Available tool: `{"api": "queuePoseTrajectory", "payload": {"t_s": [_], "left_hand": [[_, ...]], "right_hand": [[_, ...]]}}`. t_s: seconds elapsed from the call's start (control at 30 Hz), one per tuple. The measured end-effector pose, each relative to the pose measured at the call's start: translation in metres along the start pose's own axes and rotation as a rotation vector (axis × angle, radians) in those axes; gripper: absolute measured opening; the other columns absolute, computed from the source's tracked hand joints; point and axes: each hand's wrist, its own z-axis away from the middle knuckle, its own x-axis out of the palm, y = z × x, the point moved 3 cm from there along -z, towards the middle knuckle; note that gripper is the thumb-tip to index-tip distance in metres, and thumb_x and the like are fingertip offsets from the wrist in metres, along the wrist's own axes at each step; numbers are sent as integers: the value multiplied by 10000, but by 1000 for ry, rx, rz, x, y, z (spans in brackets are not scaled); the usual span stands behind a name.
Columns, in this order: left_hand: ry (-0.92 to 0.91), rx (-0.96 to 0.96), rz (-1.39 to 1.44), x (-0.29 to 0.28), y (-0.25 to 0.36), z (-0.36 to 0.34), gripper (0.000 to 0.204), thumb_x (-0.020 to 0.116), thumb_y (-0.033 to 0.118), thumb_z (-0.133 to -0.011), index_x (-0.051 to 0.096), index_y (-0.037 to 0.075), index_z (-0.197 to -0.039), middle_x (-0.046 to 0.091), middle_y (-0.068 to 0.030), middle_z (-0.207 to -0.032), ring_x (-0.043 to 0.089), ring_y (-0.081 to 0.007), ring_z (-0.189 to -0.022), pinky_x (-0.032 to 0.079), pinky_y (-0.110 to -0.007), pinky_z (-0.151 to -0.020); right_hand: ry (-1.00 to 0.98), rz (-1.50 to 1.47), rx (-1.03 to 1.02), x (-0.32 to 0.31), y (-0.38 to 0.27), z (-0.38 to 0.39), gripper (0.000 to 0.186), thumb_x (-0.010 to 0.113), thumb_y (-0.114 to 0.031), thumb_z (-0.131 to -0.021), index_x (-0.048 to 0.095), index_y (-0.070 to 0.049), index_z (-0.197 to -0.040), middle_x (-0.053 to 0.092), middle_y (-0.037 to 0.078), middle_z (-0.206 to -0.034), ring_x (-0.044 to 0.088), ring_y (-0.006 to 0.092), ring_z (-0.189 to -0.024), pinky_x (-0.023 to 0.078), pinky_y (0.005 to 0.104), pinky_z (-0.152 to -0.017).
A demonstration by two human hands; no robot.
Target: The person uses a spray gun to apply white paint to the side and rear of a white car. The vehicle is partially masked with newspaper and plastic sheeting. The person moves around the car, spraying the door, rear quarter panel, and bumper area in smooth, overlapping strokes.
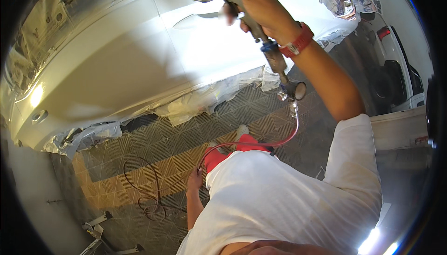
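My right hand (261,4) is raised at the top of the view, closed round the handle of a metal spray gun (253,28). The gun's nozzle end points left, in front of the white car side (111,50). Below the grip hang an inline fitting and a round gauge (299,90). From there a red air hose (279,142) curves down across my legs to my left hand (195,179), which is closed round it at my side. The top of the gun is cut off by the view's edge.
Masking sheets (200,100) line the car's lower edge, and taped paper (35,45) covers its left end. Loops of hose (156,194) lie on the grid floor (116,171). A metal stand (96,229) is at lower left. Another vehicle (396,64) stands at right.
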Motion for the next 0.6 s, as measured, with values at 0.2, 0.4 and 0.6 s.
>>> {"api": "queuePoseTrajectory", "payload": {"t_s": [0.2,0.4,0.6], "left_hand": [[49,24,42,15,-18,0,512,447,437,-1082,577,57,-1399,652,-286,-1287,615,-487,-1181,490,-553,-944],[91,129,112,9,33,3,426,499,377,-1074,601,94,-1376,687,-309,-1110,649,-508,-1039,502,-574,-851],[30,263,5,4,93,-33,370,545,356,-1061,634,132,-1342,696,-297,-933,676,-499,-898,511,-578,-748]], "right_hand": [[-102,-347,0,17,-16,-34,592,359,-584,-1093,640,-65,-1043,673,53,-752,660,135,-583,496,269,-423],[147,-10,55,-59,21,-39,562,382,-591,-1085,645,-97,-1033,638,23,-710,622,111,-553,479,252,-424],[361,131,131,-184,92,-29,532,443,-588,-1068,616,-91,-990,640,33,-684,622,122,-527,466,259,-413]]}}
